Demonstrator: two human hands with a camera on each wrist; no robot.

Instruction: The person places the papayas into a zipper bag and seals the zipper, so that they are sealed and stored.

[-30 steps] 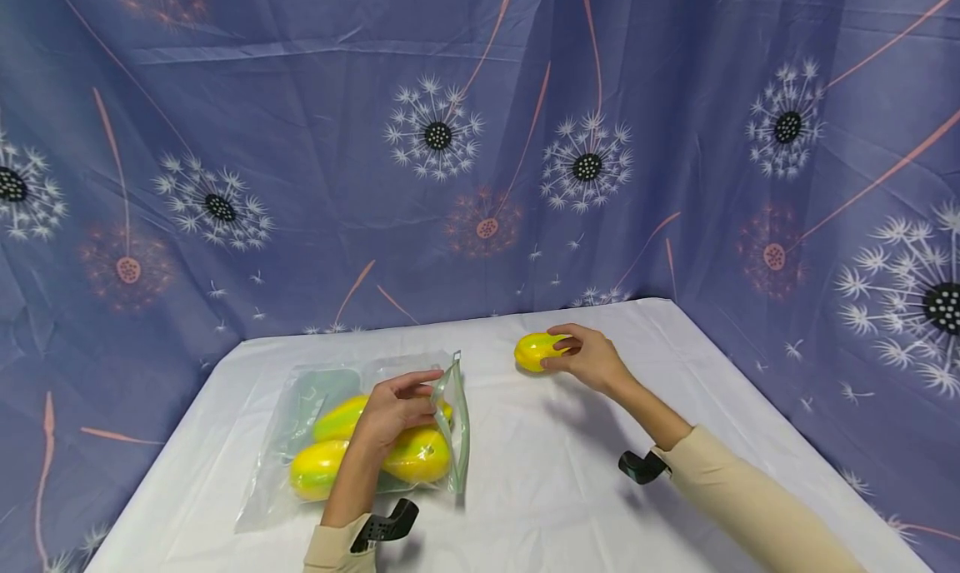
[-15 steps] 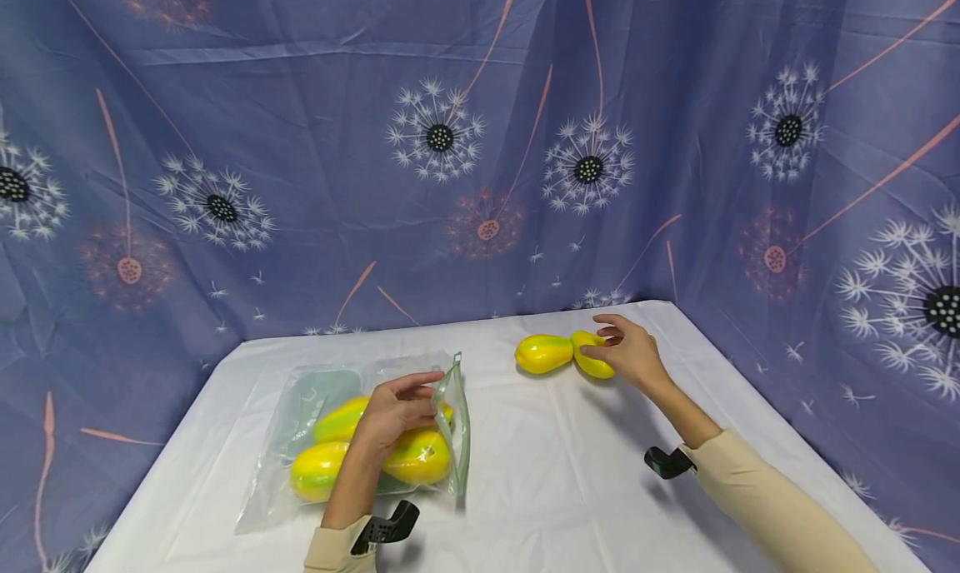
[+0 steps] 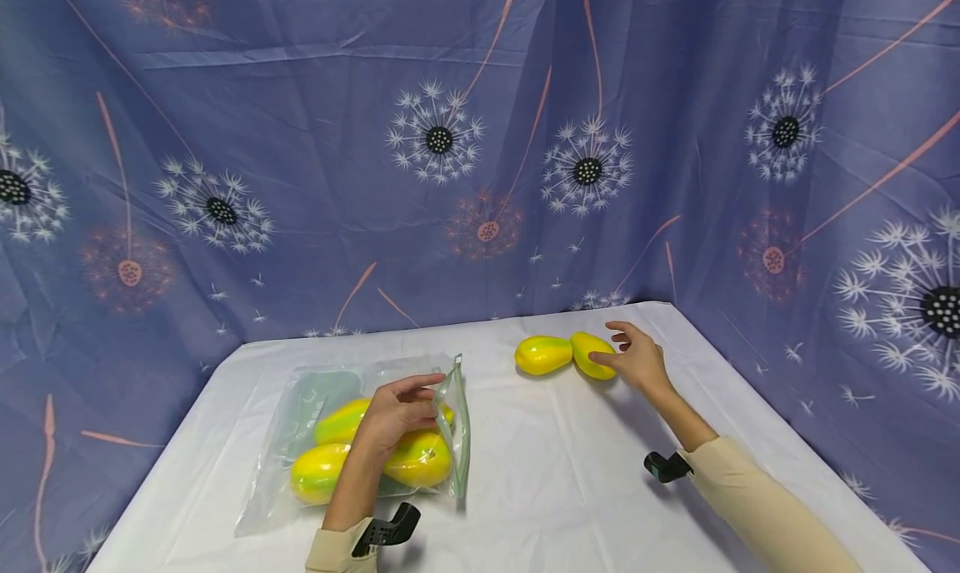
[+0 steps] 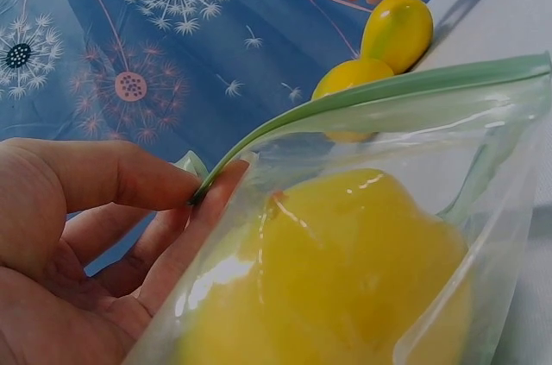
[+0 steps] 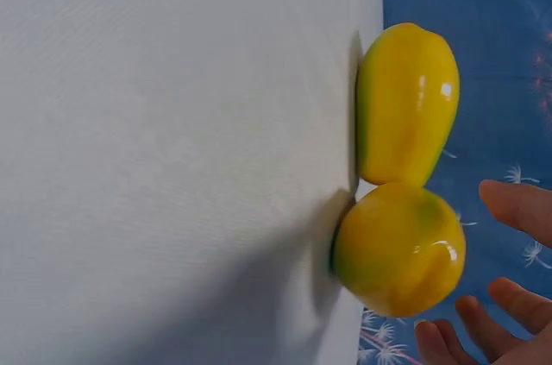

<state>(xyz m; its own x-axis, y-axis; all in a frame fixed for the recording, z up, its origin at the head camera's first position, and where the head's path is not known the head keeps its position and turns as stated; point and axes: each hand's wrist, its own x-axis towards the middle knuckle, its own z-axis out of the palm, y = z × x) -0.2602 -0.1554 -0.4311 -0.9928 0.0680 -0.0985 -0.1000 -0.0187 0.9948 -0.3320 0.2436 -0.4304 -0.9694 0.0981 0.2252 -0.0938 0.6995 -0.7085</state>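
Observation:
My left hand (image 3: 397, 411) pinches the green zip edge of a clear zip bag (image 3: 459, 465), which lies on the table with yellow-green papayas inside. One bagged papaya (image 4: 328, 270) fills the left wrist view close to that hand. Farther right, two more papayas lie on the cloth, their ends touching: a left papaya (image 3: 542, 355) and a right papaya (image 3: 588, 352). Beside the right one is my right hand (image 3: 637, 358), fingers spread and thumb apart. From the right wrist, a gap shows between the fingers (image 5: 522, 210) and the right papaya (image 5: 401, 248).
A white cloth (image 3: 547, 490) covers the table. Behind and at the sides hangs a blue curtain (image 3: 315, 140) with dandelion prints. Inside the bag's back part is a pale green panel (image 3: 322, 398).
My right hand has moved right from the left papaya's end, and the right papaya has come into view. Its fingers have since drawn slightly off that papaya. The left hand stays still.

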